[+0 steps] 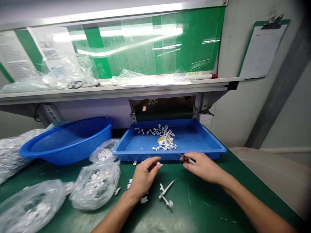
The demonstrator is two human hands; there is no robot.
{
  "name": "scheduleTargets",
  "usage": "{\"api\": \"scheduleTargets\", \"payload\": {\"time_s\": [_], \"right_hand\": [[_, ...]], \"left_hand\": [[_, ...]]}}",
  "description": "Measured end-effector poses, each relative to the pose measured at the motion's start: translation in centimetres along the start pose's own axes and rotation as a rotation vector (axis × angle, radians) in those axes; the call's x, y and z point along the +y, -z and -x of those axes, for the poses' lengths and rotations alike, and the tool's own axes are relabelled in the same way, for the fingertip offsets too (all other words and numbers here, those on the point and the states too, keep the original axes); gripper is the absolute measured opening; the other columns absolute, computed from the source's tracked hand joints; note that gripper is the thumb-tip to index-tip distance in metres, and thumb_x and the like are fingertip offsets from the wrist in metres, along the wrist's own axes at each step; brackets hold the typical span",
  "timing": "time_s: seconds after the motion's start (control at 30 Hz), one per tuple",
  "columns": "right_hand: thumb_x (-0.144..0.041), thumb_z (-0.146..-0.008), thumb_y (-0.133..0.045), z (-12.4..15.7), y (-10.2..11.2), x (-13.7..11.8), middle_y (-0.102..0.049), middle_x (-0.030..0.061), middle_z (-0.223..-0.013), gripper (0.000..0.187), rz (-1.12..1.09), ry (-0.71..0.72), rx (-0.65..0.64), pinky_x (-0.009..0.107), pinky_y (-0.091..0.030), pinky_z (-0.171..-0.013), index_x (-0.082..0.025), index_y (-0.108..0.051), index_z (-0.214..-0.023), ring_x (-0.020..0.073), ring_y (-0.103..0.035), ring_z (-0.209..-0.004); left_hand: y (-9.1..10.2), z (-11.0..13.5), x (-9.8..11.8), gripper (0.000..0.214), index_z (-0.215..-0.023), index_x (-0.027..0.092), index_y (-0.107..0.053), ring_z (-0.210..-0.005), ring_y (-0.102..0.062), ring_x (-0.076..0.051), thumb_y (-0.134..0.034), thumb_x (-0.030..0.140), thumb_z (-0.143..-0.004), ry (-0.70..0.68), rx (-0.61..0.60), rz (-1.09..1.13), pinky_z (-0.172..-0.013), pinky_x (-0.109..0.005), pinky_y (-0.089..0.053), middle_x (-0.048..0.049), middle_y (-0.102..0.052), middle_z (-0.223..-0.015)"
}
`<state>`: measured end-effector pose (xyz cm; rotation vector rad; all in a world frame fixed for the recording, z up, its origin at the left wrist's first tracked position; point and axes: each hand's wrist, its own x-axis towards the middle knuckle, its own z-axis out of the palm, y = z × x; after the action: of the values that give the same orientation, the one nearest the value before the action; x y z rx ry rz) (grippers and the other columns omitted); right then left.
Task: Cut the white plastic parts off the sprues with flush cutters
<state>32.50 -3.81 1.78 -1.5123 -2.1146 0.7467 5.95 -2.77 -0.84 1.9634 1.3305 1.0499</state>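
Note:
My left hand (145,176) is closed, its thumb and fingers pinching a small white plastic piece (159,163) just in front of the blue tray (194,156). Wrapped round a small hand tool (186,158) with a dark pointed tip and pale handle, my right hand (204,166) hovers at the tray's front edge; the tool's exact kind is unclear. A branched white plastic sprue (164,195) lies on the green table between my forearms. Several loose white pieces (144,199) are scattered beside my left wrist.
White sprues (166,139) are heaped inside the tray, below a conveyor opening (165,108). Clear bags of white parts (97,184) and a large blue basin (68,155) stand at left. Overhead runs a shelf (116,90) bearing plastic bags. A clipboard (264,48) hangs at right.

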Motion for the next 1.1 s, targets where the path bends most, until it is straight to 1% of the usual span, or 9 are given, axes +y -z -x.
{"api": "scheduleTargets", "payload": {"time_s": [0.1,0.2,0.37,0.47,0.57,0.7,0.8,0.9,1.1], "right_hand": [[-0.035,-0.081,-0.062,1.1,-0.7,-1.8,-0.056,0.0010,-0.131,0.039,-0.234,0.139,-0.184,0.030,-0.043,-0.097,-0.031,-0.060,-0.120,0.0220,-0.055,-0.115],[-0.031,-0.081,-0.063,1.5,-3.7,-3.4,-0.049,0.0026,-0.139,0.047,-0.324,0.207,-0.177,0.034,-0.043,-0.101,-0.032,-0.055,-0.127,0.0228,-0.051,-0.121],[-0.026,-0.082,-0.059,1.5,-7.8,-4.9,-0.061,0.0046,-0.116,0.024,-0.403,0.349,-0.106,0.032,-0.046,-0.092,-0.024,-0.066,-0.106,0.0202,-0.058,-0.103],[-0.027,-0.087,-0.053,1.5,-8.6,-4.7,-0.065,0.0018,-0.091,0.014,-0.358,0.316,-0.056,0.029,-0.045,-0.074,-0.021,-0.066,-0.089,0.0165,-0.058,-0.081],[-0.028,-0.088,-0.051,1.1,-9.0,-4.1,-0.064,-0.0001,-0.084,0.014,-0.374,0.235,-0.021,0.028,-0.043,-0.069,-0.021,-0.064,-0.086,0.0154,-0.057,-0.076],[-0.029,-0.086,-0.052,0.3,-8.9,-3.3,-0.065,-0.0017,-0.080,0.014,-0.448,0.112,0.000,0.026,-0.043,-0.068,-0.020,-0.062,-0.086,0.0145,-0.057,-0.073],[-0.030,-0.084,-0.053,-0.1,-8.5,-3.0,-0.064,-0.0016,-0.080,0.014,-0.444,0.070,0.042,0.026,-0.043,-0.069,-0.019,-0.062,-0.084,0.0143,-0.057,-0.074],[-0.028,-0.085,-0.053,-0.1,-8.2,-2.6,-0.066,-0.0004,-0.083,0.014,-0.373,0.117,0.061,0.026,-0.043,-0.071,-0.019,-0.063,-0.087,0.0142,-0.058,-0.075],[-0.018,-0.082,-0.055,0.4,-7.9,-2.1,-0.067,0.0001,-0.086,0.017,-0.066,0.376,0.039,0.027,-0.042,-0.075,-0.023,-0.066,-0.093,0.0154,-0.057,-0.081]], "left_hand": [[3.5,0.3,1.2,0.029,-0.102,0.018,-0.067,-0.071,-0.062,-0.016,-0.061,0.042,-0.087,0.048,0.088,0.037,-0.065,-0.025,-0.051,-0.0038,-0.067,-0.081],[7.3,1.3,2.5,0.034,-0.094,0.015,-0.064,-0.061,-0.058,-0.015,-0.057,0.047,-0.088,0.106,0.141,0.058,-0.057,-0.024,-0.050,-0.0024,-0.063,-0.073],[12.1,4.1,2.6,0.036,-0.089,0.018,-0.068,-0.070,-0.061,-0.018,-0.057,0.052,-0.087,0.163,0.173,-0.264,-0.060,-0.024,-0.048,-0.0034,-0.068,-0.081],[15.4,5.6,1.2,0.036,-0.090,0.020,-0.070,-0.078,-0.063,-0.020,-0.058,0.054,-0.085,0.253,0.319,-0.454,-0.067,-0.025,-0.047,-0.0031,-0.071,-0.088],[17.3,6.5,-0.2,0.041,-0.102,0.021,-0.072,-0.078,-0.063,-0.023,-0.062,0.055,-0.082,0.361,0.284,-0.636,-0.067,-0.029,-0.045,-0.0041,-0.071,-0.089],[13.8,6.5,0.2,0.040,-0.112,0.022,-0.069,-0.089,-0.064,-0.023,-0.057,0.051,-0.087,0.171,0.292,-0.526,-0.079,-0.030,-0.047,-0.0056,-0.070,-0.103],[8.0,5.9,1.9,0.027,-0.100,0.024,-0.071,-0.091,-0.064,-0.019,-0.053,0.042,-0.091,0.050,-0.055,-0.355,-0.082,-0.026,-0.047,-0.0027,-0.071,-0.101],[3.4,5.0,2.9,0.020,-0.093,0.024,-0.072,-0.077,-0.064,-0.017,-0.056,0.035,-0.088,0.086,-0.317,-0.321,-0.069,-0.024,-0.044,0.0005,-0.071,-0.085],[2.1,3.8,2.4,0.021,-0.082,0.021,-0.071,-0.066,-0.059,-0.017,-0.055,0.033,-0.086,0.178,-0.409,-0.282,-0.058,-0.022,-0.037,0.0005,-0.068,-0.073]]}}
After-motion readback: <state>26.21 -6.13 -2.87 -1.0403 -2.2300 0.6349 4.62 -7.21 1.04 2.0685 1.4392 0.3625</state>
